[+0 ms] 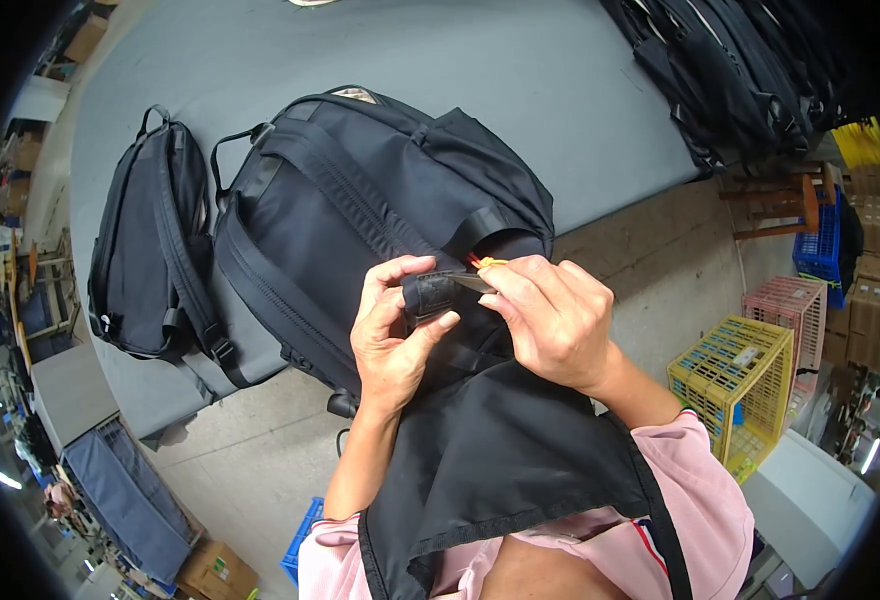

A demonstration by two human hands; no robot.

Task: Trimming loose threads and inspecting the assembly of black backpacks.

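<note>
worktop [560, 90]: grey padded surface, fills upper centre of frame; its front edge runs diagonally from right of centre down to lower left, bare concrete floor below.
big backpack [360, 210]: black, lying at centre of frame on the worktop, lower end overhanging the front edge toward the person.
second backpack [150, 250]: black, flat at left of frame, just beside the big one, untouched.
bag pile [740, 70]: more black bags stacked upper right, well apart.
crates [740, 380]: yellow, pink and blue, right of frame on the floor.
left hand [395, 330]: clenched on a black strap end [430, 292], thumb and fingers pinching it, centre of frame.
right hand [555, 320]: closed on a small snipper [480, 272], orange handle showing, blade tip touching the strap end.
progress: judged mid-trim; strap end held taut, cut not visibly finished; other straps and the second backpack look still to check.
room: open worktop above and right of the big backpack; floor side free; left side tight against the second backpack.
</note>
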